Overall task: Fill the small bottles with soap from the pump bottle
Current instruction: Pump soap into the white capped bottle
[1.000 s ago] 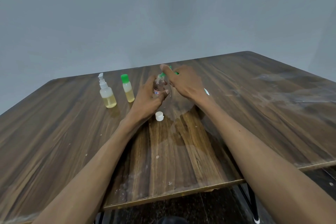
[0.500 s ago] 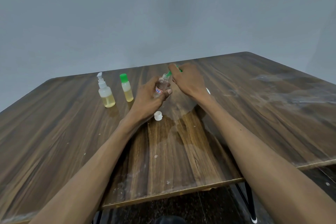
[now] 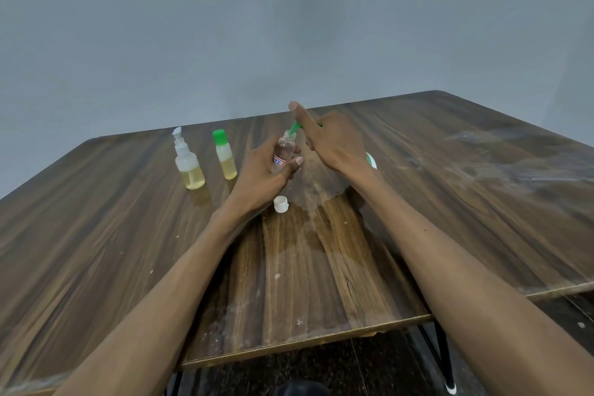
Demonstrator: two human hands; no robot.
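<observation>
Your left hand (image 3: 263, 175) grips a small clear bottle (image 3: 284, 151) by its body, lifted off the table (image 3: 450, 196) and tilted a little, mouth open. Your right hand (image 3: 331, 141) is curled over a green pump nozzle (image 3: 294, 128) whose tip sits right at that mouth, index finger raised; the pump bottle's body is hidden behind your hands, so you cannot tell how it stands.

The mouth is narrow and the nozzle only just meets it. If the bottle wobbles in the air as you press, soap probably runs down its side onto your fingers and the table. A hard press may squirt past the neck.

The white cap (image 3: 281, 204) lies loose just under your left wrist; a dropped forearm could knock it away. Two part-filled bottles, one with a white pump (image 3: 188, 164) and one with a green cap (image 3: 225, 156), stand well clear.
</observation>
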